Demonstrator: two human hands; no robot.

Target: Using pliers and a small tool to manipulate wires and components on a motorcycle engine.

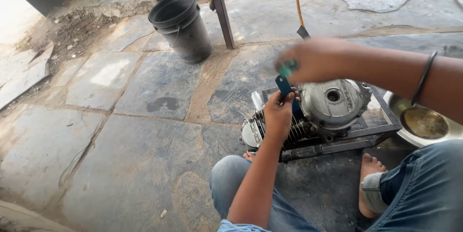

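A small grey engine point(328, 109) with a round silver side cover rests on a dark metal stand point(347, 138) on the stone floor. My left hand point(279, 114) reaches down onto the finned part of the engine and grips a blue-handled tool point(284, 86). My right hand point(313, 61), blurred, hovers just above the engine with a small green object point(288, 68) pinched in its fingers, close to the blue handle. A dark bangle sits on my right wrist.
A black bucket point(182, 27) stands on the floor at the back. A dark metal post point(221, 10) and an orange hose point(299, 0) rise behind the engine. A metal bowl point(424, 123) with brownish liquid sits to the right. My knees and bare feet frame the stand.
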